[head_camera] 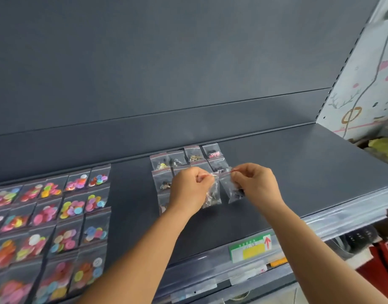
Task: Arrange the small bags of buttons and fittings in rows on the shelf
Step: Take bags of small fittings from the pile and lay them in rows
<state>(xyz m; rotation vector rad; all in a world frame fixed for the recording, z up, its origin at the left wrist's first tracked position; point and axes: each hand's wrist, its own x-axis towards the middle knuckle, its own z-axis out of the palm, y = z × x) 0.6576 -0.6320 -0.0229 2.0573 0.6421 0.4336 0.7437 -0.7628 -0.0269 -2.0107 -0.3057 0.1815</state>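
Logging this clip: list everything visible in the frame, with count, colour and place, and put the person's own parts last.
Shelf: one, dark grey, across the middle.
Back panel: one, dark grey, behind the shelf.
Button bags: many, clear with bright mixed buttons, in rows at shelf left.
Fittings bags: about eight visible, clear with dark or brassy bits, in rows at shelf centre.
Held bags: two, clear, dark contents, hanging side by side above the shelf.
Price label: one, green and yellow, red arrow, shelf front edge.
Left hand: pinches one bag's top.
Right hand: pinches the other's top.
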